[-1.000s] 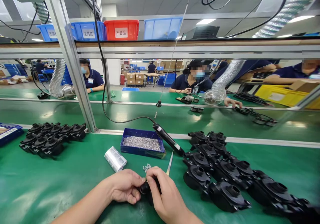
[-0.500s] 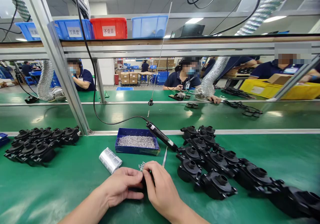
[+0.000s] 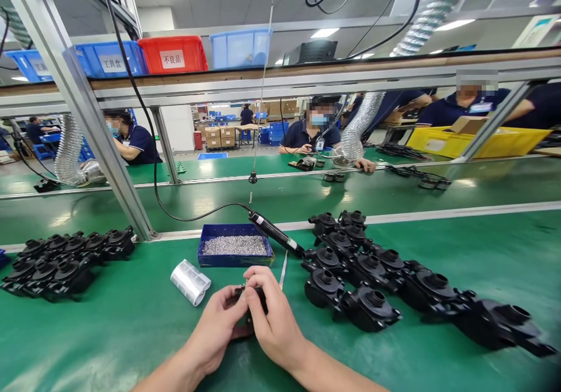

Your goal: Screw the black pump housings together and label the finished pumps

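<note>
A black part sits between the person's two hands, in contact with both. The left hand has its fingers and thumb against the part's left side; the right hand curls over its right side. Only small dark patches of the part show, between the right thumb and fingers and low between the palms. Its full outline and tilt are hidden.

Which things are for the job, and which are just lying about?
Probably for the job:
black part in left hand and right hand
black housings nearby
blue tray of small silver pieces
corded black tool

Probably just lying about:
red bin
yellow bin
cardboard boxes
</note>
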The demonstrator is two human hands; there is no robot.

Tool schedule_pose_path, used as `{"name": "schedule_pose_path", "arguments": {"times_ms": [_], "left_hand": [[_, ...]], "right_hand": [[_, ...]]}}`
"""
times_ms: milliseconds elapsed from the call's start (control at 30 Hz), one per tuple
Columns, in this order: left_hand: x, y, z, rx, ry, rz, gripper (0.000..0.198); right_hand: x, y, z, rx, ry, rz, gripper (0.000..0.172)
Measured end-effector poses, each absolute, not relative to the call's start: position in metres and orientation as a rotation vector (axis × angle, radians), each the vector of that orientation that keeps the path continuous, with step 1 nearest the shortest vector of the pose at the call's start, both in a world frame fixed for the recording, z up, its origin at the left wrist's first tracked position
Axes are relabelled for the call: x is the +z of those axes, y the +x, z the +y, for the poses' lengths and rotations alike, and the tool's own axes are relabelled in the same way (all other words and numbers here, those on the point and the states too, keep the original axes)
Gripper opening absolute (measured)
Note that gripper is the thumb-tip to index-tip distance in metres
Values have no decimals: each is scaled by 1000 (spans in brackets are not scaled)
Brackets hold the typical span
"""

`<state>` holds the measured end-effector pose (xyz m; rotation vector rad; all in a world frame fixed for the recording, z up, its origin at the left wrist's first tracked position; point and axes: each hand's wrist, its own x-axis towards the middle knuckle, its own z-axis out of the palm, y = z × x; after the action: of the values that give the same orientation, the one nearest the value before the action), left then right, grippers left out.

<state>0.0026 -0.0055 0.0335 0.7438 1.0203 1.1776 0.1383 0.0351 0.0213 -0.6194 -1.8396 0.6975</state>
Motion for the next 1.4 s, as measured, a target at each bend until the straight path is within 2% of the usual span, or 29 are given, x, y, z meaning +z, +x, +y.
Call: {"name": "schedule_pose_path", "arguments": {"times_ms": [133,333,400,567,733,933,1067,1233,1400], "left_hand": [[32,13,-8,1268,671,1025,58],[30,6,-2,1441,565,906,38],[35,-2,1,1527,540,821,34],[47,-14,3,1650,375,636,22],[42,-3,2,1632,291,620,29],[38,3,4,1623,296,585,30],[35,2,5,1595,351,614,26],[35,0,5,1547,437,639,34],[38,-1,4,1527,466,655,37]], "right_hand": [[26,135,32,839,-554,-1757,14],[28,142,39,895,-548,-1526,15],[28,145,38,961,-558,-1522,20],[25,134,38,1406,-661,-1420,40],[31,124,46,1560,-662,-1089,53],[32,127,47,1673,-664,-956,55],[34,128,44,1675,-632,-951,47],[36,128,40,1650,-614,-935,36],[36,127,36,1667,-637,-938,40]]}}
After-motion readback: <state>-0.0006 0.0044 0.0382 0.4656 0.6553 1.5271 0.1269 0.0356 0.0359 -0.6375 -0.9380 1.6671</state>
